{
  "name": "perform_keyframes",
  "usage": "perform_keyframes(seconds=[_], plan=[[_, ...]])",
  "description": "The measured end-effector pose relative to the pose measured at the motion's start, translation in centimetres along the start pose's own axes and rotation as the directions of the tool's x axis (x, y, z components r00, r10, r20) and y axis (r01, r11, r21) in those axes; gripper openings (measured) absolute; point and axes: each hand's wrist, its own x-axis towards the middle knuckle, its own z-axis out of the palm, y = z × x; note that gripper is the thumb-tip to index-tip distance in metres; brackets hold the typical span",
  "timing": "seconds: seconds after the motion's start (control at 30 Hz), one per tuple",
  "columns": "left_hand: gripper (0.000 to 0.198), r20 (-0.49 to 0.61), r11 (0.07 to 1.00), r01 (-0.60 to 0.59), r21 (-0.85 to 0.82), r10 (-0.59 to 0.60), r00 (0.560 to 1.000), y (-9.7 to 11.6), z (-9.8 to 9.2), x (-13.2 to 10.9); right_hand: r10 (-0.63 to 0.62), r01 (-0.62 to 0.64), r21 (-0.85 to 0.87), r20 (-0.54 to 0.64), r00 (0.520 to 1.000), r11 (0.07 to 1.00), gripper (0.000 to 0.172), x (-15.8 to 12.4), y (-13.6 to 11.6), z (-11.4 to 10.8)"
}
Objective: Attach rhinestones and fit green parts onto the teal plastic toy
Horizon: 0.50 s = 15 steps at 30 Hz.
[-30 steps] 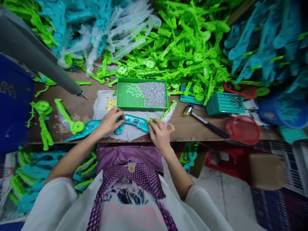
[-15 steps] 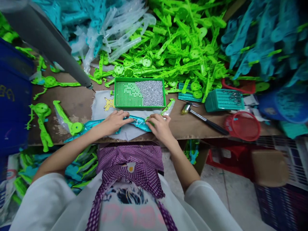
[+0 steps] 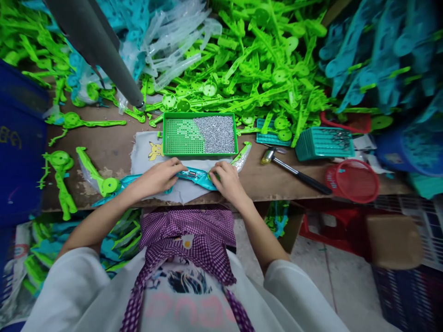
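Note:
A translucent blue plastic shell [image 3: 202, 178] lies on a pale cloth [image 3: 182, 193] at the front edge of the bench. My left hand [image 3: 165, 174] grips its left part, thumb and fingertips pressed together on the upper edge. On its right end my right hand [image 3: 225, 179] is closed, fingers bent over a bit of green plastic. Between the hands, a small metallic piece [image 3: 191, 174] shows inside the shell. Just beyond stands a green perforated tray [image 3: 180, 154] with many small metal pieces in its right half. My palms hide parts of the shell.
A hammer [image 3: 294, 170] lies to the right, beside a red basket [image 3: 353, 182] and stacked teal trays [image 3: 311, 145]. Green plastic parts [image 3: 263, 69] are heaped at the back. A grey tool arm [image 3: 117, 69] hangs at upper left. Green-and-clear pieces [image 3: 100, 177] flank the cloth.
My left thumb has drawn back to the left, uncovering more of the metallic piece. My right hand stays nearly in place. The grey tool arm appears further right as the view shifts slightly.

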Motion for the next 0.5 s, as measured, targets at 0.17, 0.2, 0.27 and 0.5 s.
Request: perform_keyframes(seconds=[0.17, 0.2, 0.27, 0.5], plan=[[0.022, -0.066, 0.996, 0.066, 0.062, -0.061, 0.996, 1.9, 2.0, 2.8, -0.014, 0.014, -0.055, 0.003, 1.000, 0.998, 0.021, 0.0, 0.1, 0.0], [0.022, -0.058, 0.992, 0.081, 0.093, -0.076, 0.995, 2.2, 2.5, 3.3, -0.015, 0.016, -0.070, 0.010, 1.000, 0.997, 0.021, 0.1, 0.0, 0.0], [0.022, -0.041, 0.987, 0.091, 0.134, -0.086, 0.995, 2.5, 3.2, 4.0, -0.023, 0.026, -0.106, 0.030, 0.999, 0.994, 0.021, 0.2, -0.1, -0.3], [0.023, -0.024, 0.986, 0.047, 0.159, -0.044, 0.999, 2.2, 2.9, 3.9, -0.035, 0.064, -0.292, 0.101, 0.994, 0.954, 0.021, 1.0, -1.4, -1.3]])
